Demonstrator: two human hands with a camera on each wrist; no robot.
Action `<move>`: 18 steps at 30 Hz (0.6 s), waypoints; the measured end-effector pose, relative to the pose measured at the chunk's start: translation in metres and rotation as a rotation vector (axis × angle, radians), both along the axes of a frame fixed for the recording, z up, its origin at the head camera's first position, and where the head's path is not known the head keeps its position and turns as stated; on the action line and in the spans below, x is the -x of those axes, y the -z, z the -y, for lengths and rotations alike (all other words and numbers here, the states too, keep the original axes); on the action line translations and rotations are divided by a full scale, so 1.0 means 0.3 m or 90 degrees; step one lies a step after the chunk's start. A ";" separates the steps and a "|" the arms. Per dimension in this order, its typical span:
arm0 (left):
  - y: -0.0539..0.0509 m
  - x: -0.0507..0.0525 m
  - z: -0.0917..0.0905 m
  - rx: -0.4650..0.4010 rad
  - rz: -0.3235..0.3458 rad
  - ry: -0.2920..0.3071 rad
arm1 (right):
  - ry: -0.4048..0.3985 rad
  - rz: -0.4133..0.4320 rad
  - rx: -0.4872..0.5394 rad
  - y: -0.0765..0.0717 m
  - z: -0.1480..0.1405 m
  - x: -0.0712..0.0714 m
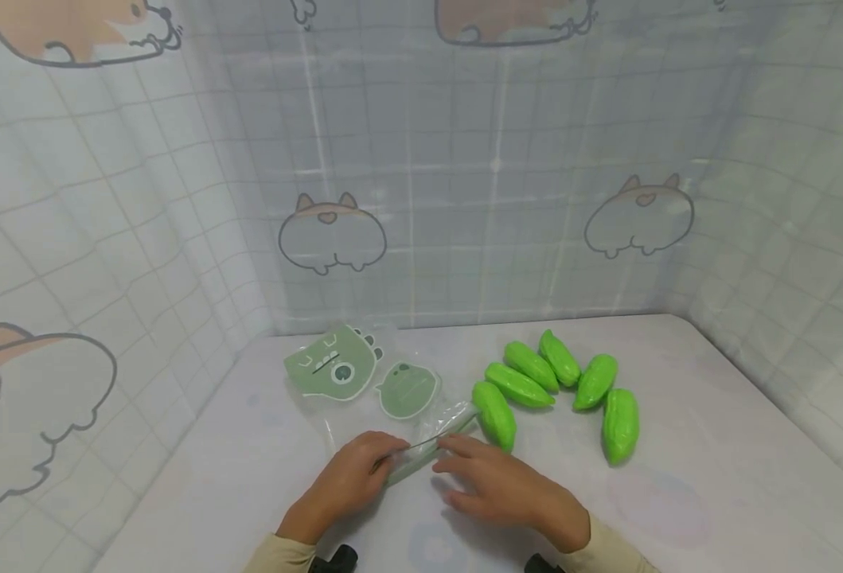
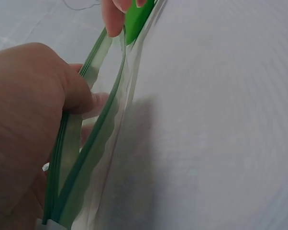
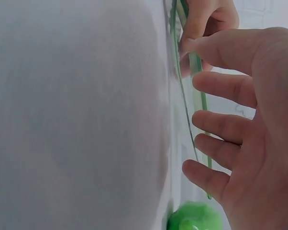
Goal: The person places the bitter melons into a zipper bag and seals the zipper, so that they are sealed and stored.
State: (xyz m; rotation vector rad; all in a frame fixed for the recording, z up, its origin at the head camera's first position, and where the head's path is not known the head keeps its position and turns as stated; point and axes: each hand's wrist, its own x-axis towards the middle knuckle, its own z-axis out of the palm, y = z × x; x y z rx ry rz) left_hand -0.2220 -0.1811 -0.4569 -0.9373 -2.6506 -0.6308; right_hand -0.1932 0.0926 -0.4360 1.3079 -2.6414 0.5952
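Observation:
A clear zip bag point(image 1: 408, 390) with a green cartoon print lies on the table, its green-edged mouth toward me. My left hand point(image 1: 360, 469) pinches the far edge of that mouth, the thumb inside. In the left wrist view the two zip strips point(image 2: 93, 136) stand apart. My right hand point(image 1: 500, 481) hovers by the other end of the mouth with fingers spread and nothing held. Its fingertips point(image 3: 200, 82) are close to the bag's edge; I cannot tell whether they touch. A glossy bright green plump pod-shaped piece point(image 1: 494, 415) lies just beyond the right hand.
More green pieces of the same kind lie to the right, among them one leaning tip point(image 1: 559, 358) at the back and one farthest right point(image 1: 620, 426). White table point(image 1: 679, 493) surrounds them. Grid-patterned curtains point(image 1: 457, 183) with cartoon dogs stand behind and at both sides.

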 end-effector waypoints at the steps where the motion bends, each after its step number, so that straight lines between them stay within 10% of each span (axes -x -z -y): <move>1: 0.002 0.001 0.001 -0.004 -0.004 0.003 | 0.001 -0.001 -0.001 0.002 0.002 0.001; 10: 0.010 -0.001 0.006 -0.009 -0.026 -0.004 | 0.002 0.018 -0.005 0.028 0.010 0.008; 18: 0.005 -0.004 0.014 0.019 -0.177 0.014 | 0.044 0.037 -0.053 0.030 0.016 0.001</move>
